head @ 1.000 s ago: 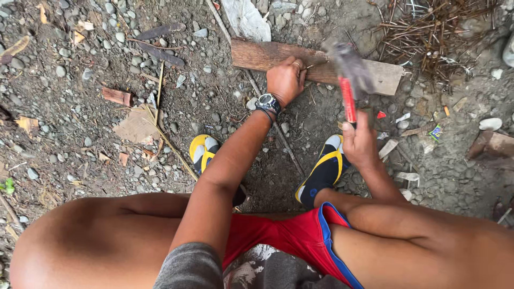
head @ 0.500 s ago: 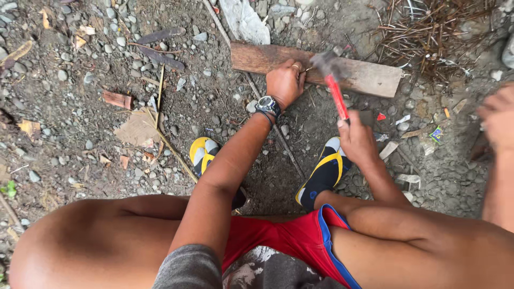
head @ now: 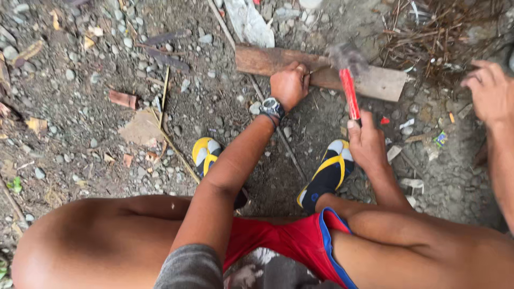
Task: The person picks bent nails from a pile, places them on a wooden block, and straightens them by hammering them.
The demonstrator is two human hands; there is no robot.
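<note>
Person squats on gravel ground, viewed from above. Plank lies flat on the ground ahead of the feet, running left to right, slightly tilted down to the right.

Left hand: curled into a loose fist, pressed on the plank's near edge about the middle of its length. Fingertips pinched together at the wood; what they hold, if anything, is too small to tell. Watch on that wrist.

Right hand: closed round the red handle of a hammer, gripping its lower end. Handle points up and away from the hand; the head is blurred, just over the plank, immediately right of the left hand. Head and left fingers are near, not touching as far as can be seen.

Plank relative to grips: beyond both hands, left hand on it, right hand short of it with only the hammer reaching over.

Feet in yellow-strapped sandals below the hands. Red shorts at the bottom.

Another person's hand is at the right edge, open, near dry twigs, clear of the plank.
</note>
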